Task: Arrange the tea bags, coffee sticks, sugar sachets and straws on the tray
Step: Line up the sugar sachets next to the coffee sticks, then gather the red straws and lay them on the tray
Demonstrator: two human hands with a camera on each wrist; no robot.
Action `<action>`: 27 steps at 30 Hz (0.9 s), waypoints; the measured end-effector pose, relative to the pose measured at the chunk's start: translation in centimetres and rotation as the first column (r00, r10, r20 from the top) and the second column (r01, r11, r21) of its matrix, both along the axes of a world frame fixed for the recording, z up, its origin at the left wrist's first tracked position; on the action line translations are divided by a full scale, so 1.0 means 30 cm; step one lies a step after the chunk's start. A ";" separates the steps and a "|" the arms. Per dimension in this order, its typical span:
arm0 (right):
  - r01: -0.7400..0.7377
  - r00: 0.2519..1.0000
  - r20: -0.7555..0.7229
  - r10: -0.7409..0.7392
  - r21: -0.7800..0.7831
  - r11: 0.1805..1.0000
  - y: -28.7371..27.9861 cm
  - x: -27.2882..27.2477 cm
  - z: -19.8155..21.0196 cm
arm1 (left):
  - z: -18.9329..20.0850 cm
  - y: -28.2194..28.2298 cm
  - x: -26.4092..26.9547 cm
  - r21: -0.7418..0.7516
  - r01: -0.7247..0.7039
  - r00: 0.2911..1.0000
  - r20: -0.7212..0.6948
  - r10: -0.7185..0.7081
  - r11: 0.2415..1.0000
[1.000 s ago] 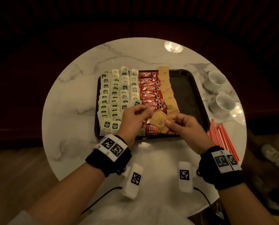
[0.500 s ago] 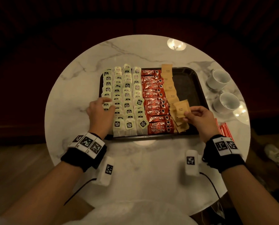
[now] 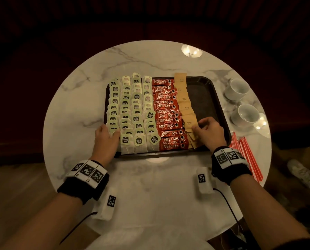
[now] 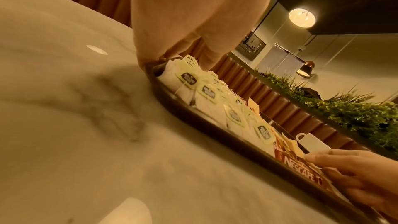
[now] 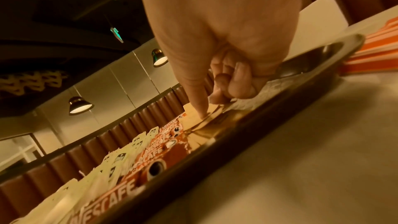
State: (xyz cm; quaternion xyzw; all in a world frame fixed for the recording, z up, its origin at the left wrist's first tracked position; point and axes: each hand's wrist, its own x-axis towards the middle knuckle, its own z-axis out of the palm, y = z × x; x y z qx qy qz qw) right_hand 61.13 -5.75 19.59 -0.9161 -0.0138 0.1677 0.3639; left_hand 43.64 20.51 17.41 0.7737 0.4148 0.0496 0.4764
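A black tray (image 3: pixel 210 98) holds rows of pale green tea bags (image 3: pixel 130 109) on its left. Red coffee sticks (image 3: pixel 166 116) run down its middle, with a column of brown sugar sachets (image 3: pixel 184 100) beside them. My left hand (image 3: pixel 109 131) rests with straight fingers on the front-left tea bags (image 4: pixel 206 91) and the tray rim (image 4: pixel 215 135). My right hand (image 3: pixel 198 125) pinches one sugar sachet (image 3: pixel 189 122) near the front of the column. Its thumb presses the sachet (image 5: pixel 193 113) down and the other fingers (image 5: pixel 228 88) are curled. Red straws (image 3: pixel 246 154) lie on the table right of the tray.
Two white cups (image 3: pixel 239 88) (image 3: pixel 246 114) stand on the round marble table (image 3: pixel 75 109), right of the tray. The tray's right part is bare. The straws (image 5: pixel 376 48) lie close to the tray's right rim. Dark floor surrounds the table.
My right hand has lowered the sugar sachet onto the front of the sachet column. My left hand left the sachet a second ago and has since stayed at the tray's front-left corner.
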 end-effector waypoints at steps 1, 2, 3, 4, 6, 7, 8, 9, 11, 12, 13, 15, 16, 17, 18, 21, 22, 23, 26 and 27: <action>-0.003 1.000 0.008 0.003 0.012 1.000 -0.004 -0.004 0.006 | 0.005 -0.004 0.000 0.002 0.005 1.000 -0.012 -0.005 1.000; -0.002 1.000 0.014 0.001 0.031 1.000 -0.012 -0.010 0.014 | 0.007 -0.005 -0.001 0.000 0.007 1.000 -0.023 -0.007 1.000; 0.001 1.000 0.023 -0.002 0.054 0.999 -0.023 -0.016 0.023 | 0.011 -0.007 0.000 -0.004 0.007 1.000 -0.026 -0.007 1.000; 0.004 0.999 0.043 -0.008 0.076 0.997 -0.039 -0.023 0.034 | 0.011 -0.005 0.000 -0.012 0.004 1.000 -0.026 -0.004 1.000; 0.032 0.995 0.095 -0.043 0.115 0.993 -0.094 -0.037 0.053 | 0.010 -0.001 -0.003 -0.018 0.017 1.000 -0.026 -0.017 1.000; 0.063 0.990 0.118 -0.080 0.134 0.989 -0.130 -0.043 0.059 | 0.012 0.000 -0.005 -0.021 0.025 0.999 -0.025 -0.025 0.999; 0.102 0.984 0.133 -0.122 0.142 0.985 -0.174 -0.051 0.065 | 0.008 0.006 -0.007 -0.029 0.027 0.999 -0.026 -0.028 0.999; 0.139 0.977 0.145 -0.159 0.136 0.981 -0.217 -0.061 0.072 | 0.011 0.006 -0.009 -0.035 0.035 0.999 -0.024 -0.036 0.999; 0.202 0.962 0.167 -0.216 0.097 0.975 -0.303 -0.083 0.080 | 0.014 0.006 -0.010 -0.038 0.028 0.999 -0.035 -0.029 0.999; 0.235 0.955 0.167 -0.246 0.085 0.968 -0.341 -0.093 0.082 | 0.019 0.001 -0.008 -0.023 0.018 0.999 -0.031 -0.019 1.000; 0.267 0.948 0.157 -0.275 0.072 0.961 -0.375 -0.099 0.079 | 0.029 -0.010 -0.004 0.006 0.010 1.000 -0.020 -0.010 1.000; 0.304 0.946 0.122 -0.302 -0.001 0.953 -0.428 -0.103 0.056 | 0.057 -0.050 0.011 0.095 0.021 0.999 0.022 -0.023 0.995; 0.305 0.949 0.099 -0.300 -0.045 0.951 -0.448 -0.102 0.039 | 0.075 -0.079 0.020 0.135 0.033 0.998 0.041 -0.039 0.990; 0.298 0.953 0.079 -0.291 -0.086 0.951 -0.464 -0.098 0.018 | 0.096 -0.114 0.029 0.171 0.055 0.996 0.061 -0.066 0.984; 0.290 0.957 0.060 -0.284 -0.122 0.949 -0.478 -0.095 -0.002 | 0.110 -0.147 0.037 0.195 0.084 0.991 0.082 -0.102 0.977; 0.263 0.964 0.024 -0.263 -0.209 0.942 -0.493 -0.095 -0.042 | 0.163 -0.261 0.055 0.208 0.223 0.956 0.144 -0.255 0.952; 0.258 0.965 0.025 -0.260 -0.246 0.934 -0.494 -0.094 -0.047 | 0.175 -0.297 0.058 0.187 0.268 0.942 0.154 -0.297 0.945; 0.257 0.965 0.030 -0.259 -0.283 0.924 -0.493 -0.092 -0.050 | 0.180 -0.331 0.059 0.158 0.308 0.929 0.163 -0.332 0.938; 0.254 0.966 0.037 -0.255 -0.312 0.916 -0.489 -0.088 -0.053 | 0.185 -0.430 0.054 0.099 0.445 0.870 0.188 -0.456 0.890; 0.263 0.964 0.035 -0.264 -0.293 0.919 -0.489 -0.087 -0.054 | 0.185 -0.459 0.052 0.097 0.497 0.841 0.190 -0.506 0.862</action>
